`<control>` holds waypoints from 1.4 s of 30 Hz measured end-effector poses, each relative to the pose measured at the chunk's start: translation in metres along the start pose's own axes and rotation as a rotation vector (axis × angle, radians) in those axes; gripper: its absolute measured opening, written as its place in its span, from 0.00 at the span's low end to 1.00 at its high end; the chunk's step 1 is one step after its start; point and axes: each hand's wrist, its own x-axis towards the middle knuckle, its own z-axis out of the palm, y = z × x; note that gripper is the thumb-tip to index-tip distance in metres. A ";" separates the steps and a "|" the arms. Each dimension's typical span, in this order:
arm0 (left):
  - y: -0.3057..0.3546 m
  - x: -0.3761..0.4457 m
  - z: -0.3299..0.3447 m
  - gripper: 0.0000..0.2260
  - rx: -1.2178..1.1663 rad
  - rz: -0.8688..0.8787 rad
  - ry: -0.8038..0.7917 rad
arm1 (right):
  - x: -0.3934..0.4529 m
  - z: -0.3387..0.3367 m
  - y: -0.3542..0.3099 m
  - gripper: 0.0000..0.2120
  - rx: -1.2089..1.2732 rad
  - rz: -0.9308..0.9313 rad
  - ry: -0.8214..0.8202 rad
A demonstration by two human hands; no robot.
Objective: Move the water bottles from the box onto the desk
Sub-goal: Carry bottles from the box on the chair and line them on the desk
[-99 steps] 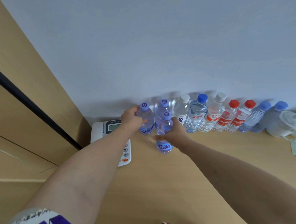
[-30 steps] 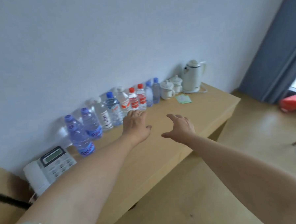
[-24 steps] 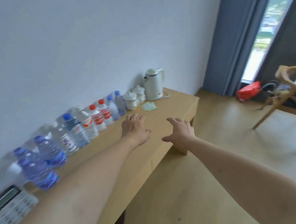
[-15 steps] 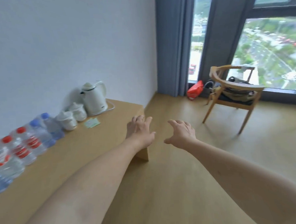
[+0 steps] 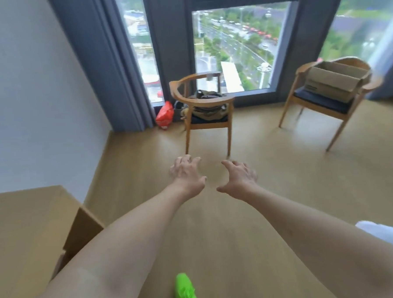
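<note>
both hands empty and held out over the wooden floor: left hand and right hand side by side, apart, fingers loosely spread and relaxed, gripping nothing. the box, open-topped cardboard, sits on the seat of the right chair by the window, well apart from both hands; its contents can't be made out, and no bottles are in view. the desk shows only as a corner at lower left, a second chair with a bag on it stands ahead of the hands, and a green shoe is at the bottom edge.
</note>
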 end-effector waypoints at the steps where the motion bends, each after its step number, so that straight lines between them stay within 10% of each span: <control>1: 0.015 0.019 0.007 0.31 -0.002 0.031 -0.015 | 0.012 -0.004 0.015 0.44 0.011 0.042 -0.002; 23: 0.300 0.486 0.063 0.31 0.011 0.631 -0.149 | 0.344 -0.187 0.234 0.45 0.110 0.603 0.212; 42: 0.529 0.837 0.114 0.28 -0.033 0.622 -0.111 | 0.688 -0.329 0.445 0.43 0.183 0.556 0.247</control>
